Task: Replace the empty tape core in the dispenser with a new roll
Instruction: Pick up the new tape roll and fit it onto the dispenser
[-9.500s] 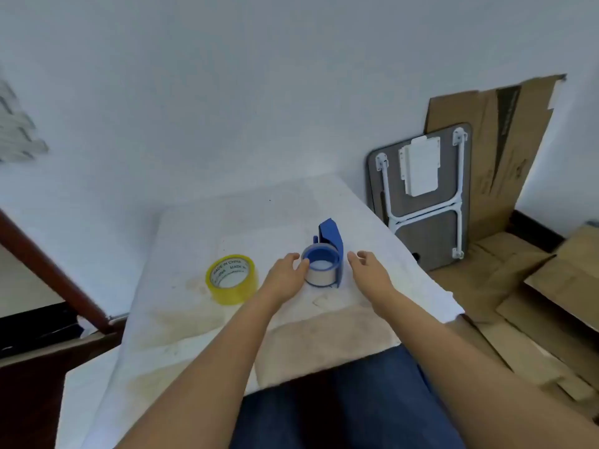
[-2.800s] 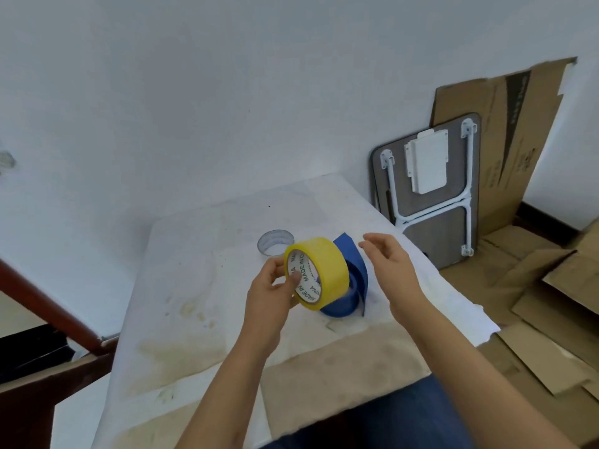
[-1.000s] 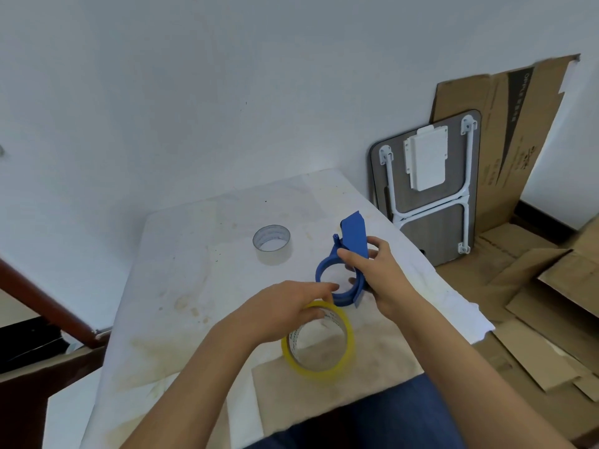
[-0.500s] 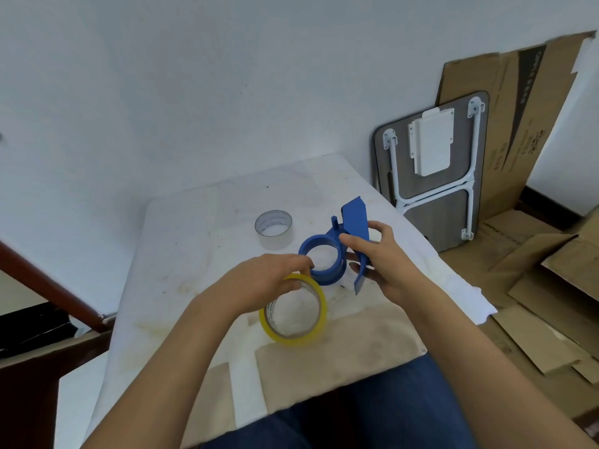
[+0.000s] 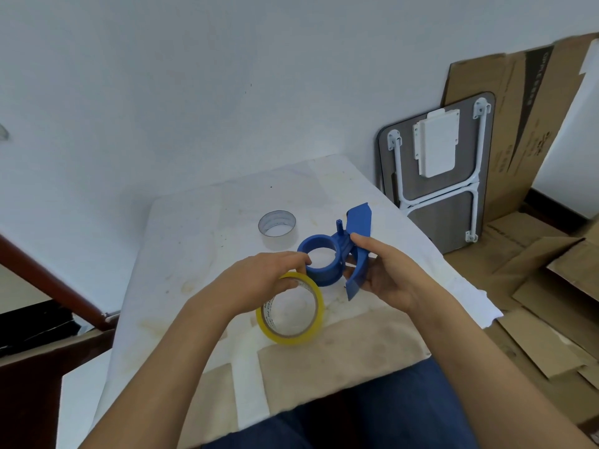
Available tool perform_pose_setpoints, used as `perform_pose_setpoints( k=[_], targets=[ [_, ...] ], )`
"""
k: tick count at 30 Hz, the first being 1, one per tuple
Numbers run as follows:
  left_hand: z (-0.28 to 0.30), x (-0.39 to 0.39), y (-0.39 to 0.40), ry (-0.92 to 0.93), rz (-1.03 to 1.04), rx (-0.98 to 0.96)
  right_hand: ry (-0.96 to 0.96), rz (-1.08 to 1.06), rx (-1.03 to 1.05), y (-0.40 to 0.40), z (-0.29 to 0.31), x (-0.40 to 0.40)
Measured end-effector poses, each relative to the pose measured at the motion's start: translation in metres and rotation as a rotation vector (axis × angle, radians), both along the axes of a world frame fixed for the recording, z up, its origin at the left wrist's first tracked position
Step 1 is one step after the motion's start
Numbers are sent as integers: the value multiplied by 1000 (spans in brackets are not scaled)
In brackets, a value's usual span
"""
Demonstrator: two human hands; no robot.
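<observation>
the left hand [image 5: 259, 286] grips the yellow roll [image 5: 290, 311], held up just near of the blue dispenser [image 5: 337, 257], which the right hand [image 5: 382, 277] grasps. the empty core [image 5: 277, 225] sits on the table [image 5: 194, 241], farther back. the step looks like fitting: next, line the roll's hole over the blue ring and push.

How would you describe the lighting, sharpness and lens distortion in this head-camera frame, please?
Head view: soft, even daylight with faint shadows and no harsh glare; the yellow tape roll and blue dispenser are fairly sharp, the forearms softer at the bottom; wide-angle bending shows in the table edges.
</observation>
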State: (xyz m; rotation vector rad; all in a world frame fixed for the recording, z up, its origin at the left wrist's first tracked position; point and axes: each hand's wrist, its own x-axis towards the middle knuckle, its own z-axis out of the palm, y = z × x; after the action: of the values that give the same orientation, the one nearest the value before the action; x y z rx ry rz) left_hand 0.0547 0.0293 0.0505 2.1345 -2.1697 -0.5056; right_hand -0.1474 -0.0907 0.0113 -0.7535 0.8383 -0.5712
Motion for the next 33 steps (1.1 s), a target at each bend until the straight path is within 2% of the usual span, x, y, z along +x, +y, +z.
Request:
perform_pose_setpoints(
  k=[6, 14, 24, 33],
  targets=[
    [-5, 6, 3, 24, 33, -14, -15, 2, -29, 2, -1, 4],
    [10, 11, 10, 235, 219, -159, 35, -36, -155, 5, 1, 3],
    [11, -2, 0, 231, 452, -334, 55, 16, -215, 11, 0, 7],
    [8, -10, -11, 173, 514, -381, 78, 59, -245, 11, 0, 7]
  ],
)
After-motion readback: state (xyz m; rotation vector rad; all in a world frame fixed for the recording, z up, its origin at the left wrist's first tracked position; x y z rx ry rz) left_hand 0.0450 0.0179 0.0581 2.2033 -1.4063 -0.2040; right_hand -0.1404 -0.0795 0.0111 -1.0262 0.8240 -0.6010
